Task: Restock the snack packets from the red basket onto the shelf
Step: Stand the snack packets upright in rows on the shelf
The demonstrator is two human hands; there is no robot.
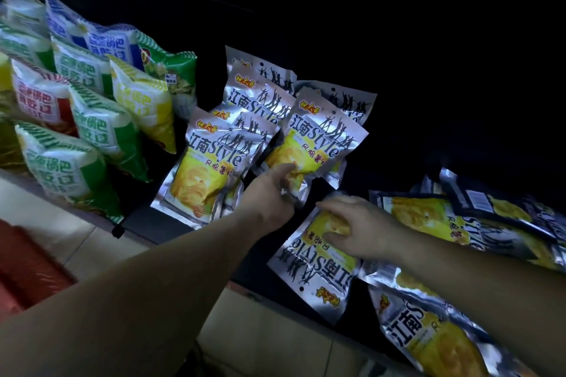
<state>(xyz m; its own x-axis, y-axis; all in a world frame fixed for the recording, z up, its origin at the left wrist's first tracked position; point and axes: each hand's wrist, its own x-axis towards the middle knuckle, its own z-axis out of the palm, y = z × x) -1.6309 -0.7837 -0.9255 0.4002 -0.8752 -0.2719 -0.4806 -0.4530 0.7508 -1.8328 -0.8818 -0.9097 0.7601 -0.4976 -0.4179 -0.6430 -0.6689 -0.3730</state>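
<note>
The left hand (272, 190) is reaching up to the dark shelf (147, 217). Its fingers are pinching the crinkled lower corner of an upright packet (321, 138), a flat silver foil pouch with a yellow panel of ridged crisps printed on it. That pouch is leaning at the front of the right-hand stack, just beside a second stack of matching pouches (214, 162) overlapping like tiles.

The right hand (358, 223) is lying over a flat packet (315, 263), which is turned upside down near the shelf's front edge. Fingers and thumb are curling round its yellow end.

Further right, a loose heap of glossy packets (459, 223) is sprawling across the shelf, the foil catching the dim light. Over on the left, puffed pillow bags (70, 168) in green, white, red and yellow are standing in rows, their tops crimped under striped seals.

Down at the lower left, the red basket (27, 269) is showing a blurred, ridged side above the pale tiled floor (260, 330).
</note>
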